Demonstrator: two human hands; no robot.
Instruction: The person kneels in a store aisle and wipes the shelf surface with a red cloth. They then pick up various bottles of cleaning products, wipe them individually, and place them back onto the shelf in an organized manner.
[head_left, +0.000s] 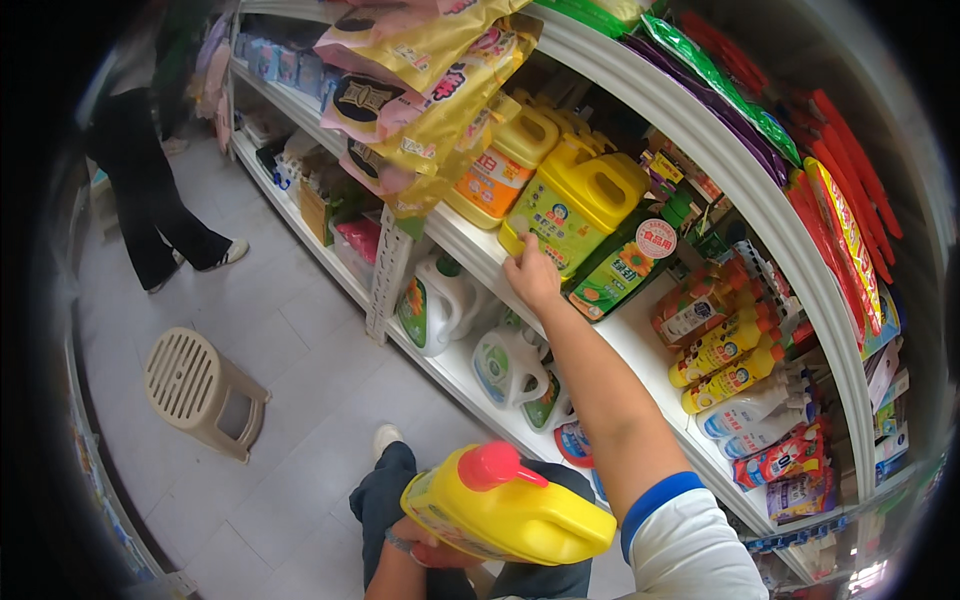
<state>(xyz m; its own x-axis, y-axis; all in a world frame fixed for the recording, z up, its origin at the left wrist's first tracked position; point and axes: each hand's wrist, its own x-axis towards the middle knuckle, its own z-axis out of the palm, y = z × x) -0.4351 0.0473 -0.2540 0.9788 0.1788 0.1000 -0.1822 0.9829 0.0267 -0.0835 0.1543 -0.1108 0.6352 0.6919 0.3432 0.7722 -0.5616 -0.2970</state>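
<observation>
A large yellow plastic jug (525, 517) with a red pump-style cap (495, 466) lies tilted in front of my body. My left hand (442, 546) is under it and holds it, and a bracelet circles that wrist. My right arm reaches to the middle shelf. There my right hand (534, 274) touches the lower front of a yellow-green detergent jug (559, 214) with a moulded handle; whether the fingers grip it is unclear. Beside that jug stand a yellow jug with an orange label (487, 184) and a dark green bottle (622, 262) with a round sticker.
Gold and pink packages (420, 97) hang in front of the white shelf. White detergent jugs (510, 371) stand on the bottom shelf, yellow bottles (727, 375) farther right. A beige plastic stool (199, 390) stands on the tiled floor. Another person in black trousers (150, 187) is farther along the aisle.
</observation>
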